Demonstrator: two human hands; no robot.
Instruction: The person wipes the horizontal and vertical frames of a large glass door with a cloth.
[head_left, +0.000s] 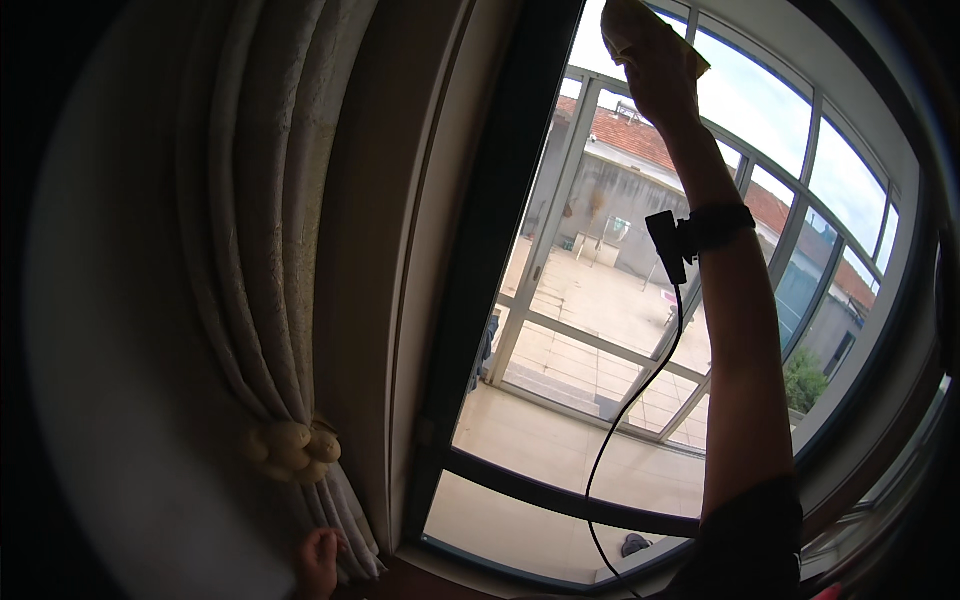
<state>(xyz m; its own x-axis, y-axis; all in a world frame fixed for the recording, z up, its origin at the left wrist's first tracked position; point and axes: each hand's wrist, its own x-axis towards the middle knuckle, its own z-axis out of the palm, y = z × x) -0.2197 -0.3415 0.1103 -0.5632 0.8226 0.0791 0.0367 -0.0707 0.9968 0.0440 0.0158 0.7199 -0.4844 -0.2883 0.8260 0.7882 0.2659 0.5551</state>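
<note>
My right arm reaches up across a dark-framed window (517, 480). At the top of the view my right hand (660, 82) is pressed over a yellowish cloth (691, 54) at the upper pane; the fingers are mostly hidden in shadow. A black strap with a small device (666, 244) sits on that forearm, and a black cable (626, 405) hangs from it. Low on the left, my left hand (319, 562) has curled fingers beside the lower end of a gathered grey curtain (274, 225). Whether it touches the fabric is unclear.
A pale knobbly tieback (292, 451) gathers the curtain against the wall (112, 450). Through the glass are a white-framed glazed partition (585, 334), a paved yard (577, 289) and a tiled roof (637, 139). A dark shoe (635, 544) lies on the floor beyond the lower pane.
</note>
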